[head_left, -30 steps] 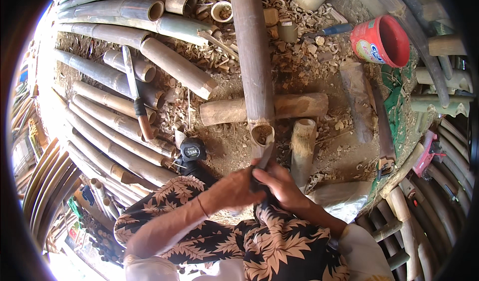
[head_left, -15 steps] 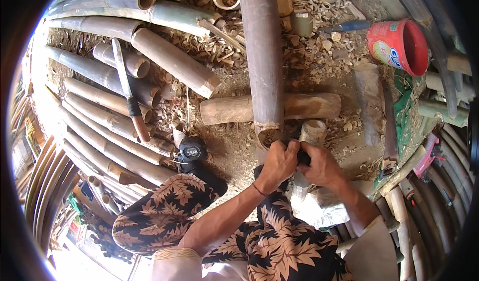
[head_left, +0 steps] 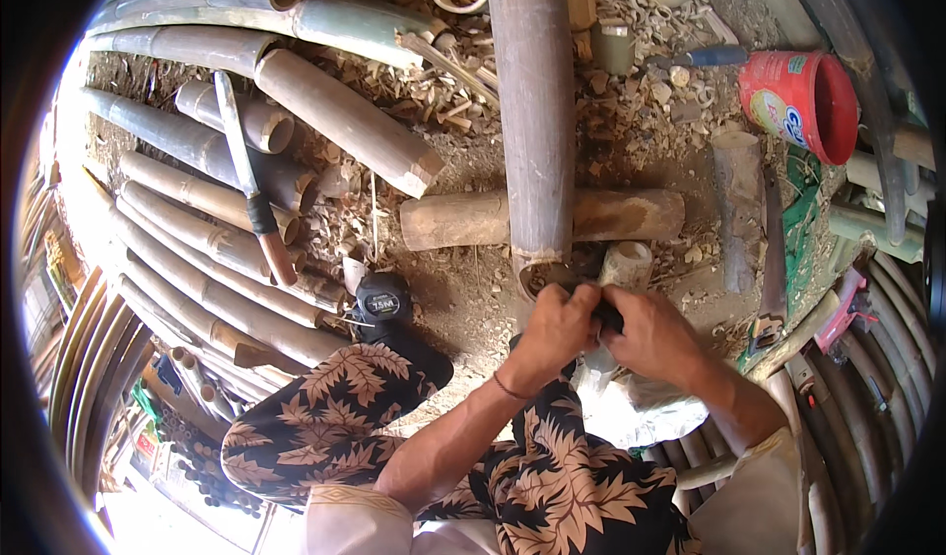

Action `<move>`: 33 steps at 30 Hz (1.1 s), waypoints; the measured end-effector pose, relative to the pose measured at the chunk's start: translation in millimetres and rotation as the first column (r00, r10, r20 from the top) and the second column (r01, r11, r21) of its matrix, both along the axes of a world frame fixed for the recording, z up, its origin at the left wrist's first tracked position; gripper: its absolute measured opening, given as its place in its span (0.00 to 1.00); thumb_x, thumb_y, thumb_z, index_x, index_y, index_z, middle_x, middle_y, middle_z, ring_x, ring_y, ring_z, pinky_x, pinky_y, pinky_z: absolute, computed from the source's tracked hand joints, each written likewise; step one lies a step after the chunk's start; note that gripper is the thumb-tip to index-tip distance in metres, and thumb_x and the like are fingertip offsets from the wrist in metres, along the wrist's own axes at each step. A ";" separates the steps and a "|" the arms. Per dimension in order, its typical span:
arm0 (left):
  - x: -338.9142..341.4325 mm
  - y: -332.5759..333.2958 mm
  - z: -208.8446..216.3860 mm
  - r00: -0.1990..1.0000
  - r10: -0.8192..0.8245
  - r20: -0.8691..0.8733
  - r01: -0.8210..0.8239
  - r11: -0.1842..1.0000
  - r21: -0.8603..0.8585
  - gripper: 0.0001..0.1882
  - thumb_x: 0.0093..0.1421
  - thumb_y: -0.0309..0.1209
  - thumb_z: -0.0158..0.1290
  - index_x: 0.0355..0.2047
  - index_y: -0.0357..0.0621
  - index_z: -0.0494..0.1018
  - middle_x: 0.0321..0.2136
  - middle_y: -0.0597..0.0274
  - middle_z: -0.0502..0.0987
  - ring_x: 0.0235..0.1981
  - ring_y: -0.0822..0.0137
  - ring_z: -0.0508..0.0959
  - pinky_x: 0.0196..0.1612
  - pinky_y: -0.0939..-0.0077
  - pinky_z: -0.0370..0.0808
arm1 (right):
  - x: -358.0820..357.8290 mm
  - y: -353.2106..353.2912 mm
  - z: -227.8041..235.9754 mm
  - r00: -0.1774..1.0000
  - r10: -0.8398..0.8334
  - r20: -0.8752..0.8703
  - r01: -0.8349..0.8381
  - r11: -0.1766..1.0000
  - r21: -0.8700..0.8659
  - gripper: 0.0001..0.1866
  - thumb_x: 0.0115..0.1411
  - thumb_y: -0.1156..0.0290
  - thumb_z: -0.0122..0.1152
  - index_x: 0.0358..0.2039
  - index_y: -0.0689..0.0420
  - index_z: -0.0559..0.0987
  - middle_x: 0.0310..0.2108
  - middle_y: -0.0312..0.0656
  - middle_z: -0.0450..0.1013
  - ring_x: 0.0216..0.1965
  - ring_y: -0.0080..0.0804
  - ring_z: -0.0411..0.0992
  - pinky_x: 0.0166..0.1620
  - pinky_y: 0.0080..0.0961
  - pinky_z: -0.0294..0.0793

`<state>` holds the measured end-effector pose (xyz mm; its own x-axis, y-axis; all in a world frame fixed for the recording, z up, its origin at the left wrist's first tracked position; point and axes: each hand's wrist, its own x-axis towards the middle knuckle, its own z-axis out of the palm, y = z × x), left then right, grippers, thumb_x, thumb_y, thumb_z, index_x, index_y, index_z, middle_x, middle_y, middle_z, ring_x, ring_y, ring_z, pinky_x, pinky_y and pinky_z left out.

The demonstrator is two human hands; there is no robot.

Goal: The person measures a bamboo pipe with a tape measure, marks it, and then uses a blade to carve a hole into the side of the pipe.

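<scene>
A thick grey-brown bamboo pole [head_left: 535,112] runs toward me, its hollow cut end just beyond my hands. It lies across a shorter bamboo log [head_left: 453,220]. My right hand [head_left: 645,333] is wrapped round the black handle of a dark-handled tool [head_left: 609,317]. At the rim of the pole's end, my left hand [head_left: 560,326] is closed, its fingers pressed together against the front of the same tool. Fingers hide most of the tool, so its working end cannot be made out. Beside them stands a short pale bamboo piece [head_left: 628,262].
Many bamboo poles [head_left: 227,250] lie at the left, with a long-bladed knife [head_left: 239,151] across them. A black tape measure [head_left: 382,299] sits near my leg. On the right are a red bucket [head_left: 800,107], a blue-handled tool [head_left: 711,56] and a saw [head_left: 772,289]. Wood shavings [head_left: 631,112] cover the ground.
The whole view has shifted slightly, so the pole and bucket appear farther right. Both hands stay closed at the pole's end, the right one a little farther right and lower.
</scene>
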<state>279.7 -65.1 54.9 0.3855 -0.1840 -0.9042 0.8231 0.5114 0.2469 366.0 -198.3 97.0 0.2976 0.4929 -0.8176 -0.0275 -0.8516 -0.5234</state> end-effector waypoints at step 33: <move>2.6 5.5 3.1 0.926 0.330 -0.185 -0.358 0.922 -0.145 0.13 0.65 0.35 0.45 0.31 0.39 0.74 0.19 0.67 0.70 0.18 0.73 0.68 0.23 0.79 0.65 | 36.3 30.0 1.4 0.936 0.352 0.030 -0.349 0.935 -0.060 0.13 0.53 0.69 0.57 0.37 0.60 0.77 0.27 0.55 0.77 0.32 0.58 0.76 0.37 0.47 0.75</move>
